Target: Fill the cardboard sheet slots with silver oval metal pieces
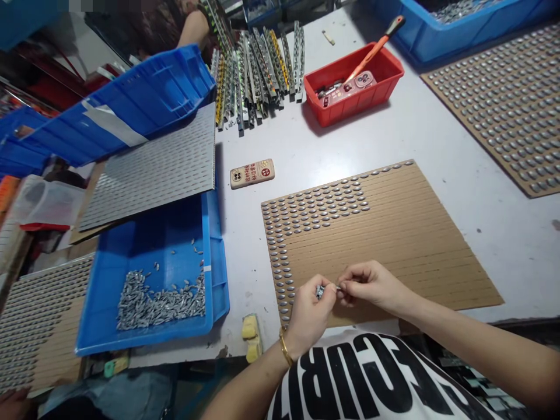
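Observation:
My left hand is closed around a small cluster of oval metal pieces, some showing between thumb and fingers. Beside it, my right hand pinches one small metal piece at the left fingertips. Both hands are over the near edge of a ribbed cardboard sheet. Rows of shiny oval pieces sit on the sheet along its far edge, in its far left part and down its left side.
Left of the sheet stands a blue bin with loose metal pieces. Farther back are a phone-shaped block, a red tray holding a phone and an orange-handled tool, and piled metal strips. A filled cardboard sheet lies right.

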Motion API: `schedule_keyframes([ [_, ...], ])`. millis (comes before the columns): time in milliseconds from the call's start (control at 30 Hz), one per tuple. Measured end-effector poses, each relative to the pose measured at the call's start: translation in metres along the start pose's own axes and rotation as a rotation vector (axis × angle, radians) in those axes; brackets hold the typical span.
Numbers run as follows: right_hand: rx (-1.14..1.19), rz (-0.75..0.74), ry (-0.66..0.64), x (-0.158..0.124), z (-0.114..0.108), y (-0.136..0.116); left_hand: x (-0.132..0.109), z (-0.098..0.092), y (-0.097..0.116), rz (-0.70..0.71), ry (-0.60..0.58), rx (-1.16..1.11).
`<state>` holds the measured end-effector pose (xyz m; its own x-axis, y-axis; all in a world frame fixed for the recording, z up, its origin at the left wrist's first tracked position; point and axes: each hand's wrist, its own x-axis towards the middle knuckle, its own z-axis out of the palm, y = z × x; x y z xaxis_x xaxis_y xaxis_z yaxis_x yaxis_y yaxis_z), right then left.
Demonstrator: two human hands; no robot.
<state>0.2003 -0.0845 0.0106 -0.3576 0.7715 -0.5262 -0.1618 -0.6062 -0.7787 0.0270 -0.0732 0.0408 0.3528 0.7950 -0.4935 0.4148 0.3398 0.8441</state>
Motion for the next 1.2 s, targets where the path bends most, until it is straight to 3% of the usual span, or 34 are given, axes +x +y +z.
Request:
schedule_keyframes([
  [500, 0.089, 0.0, 0.036, 0.001, 0.004, 0.006, 0.0, 0.0, -0.004, 0.004, 0.007, -0.025],
  [1200, 0.013, -0.046, 0.119, -0.004, 0.006, 0.006, 0.002, 0.002, -0.006, -0.039, 0.07, -0.09],
])
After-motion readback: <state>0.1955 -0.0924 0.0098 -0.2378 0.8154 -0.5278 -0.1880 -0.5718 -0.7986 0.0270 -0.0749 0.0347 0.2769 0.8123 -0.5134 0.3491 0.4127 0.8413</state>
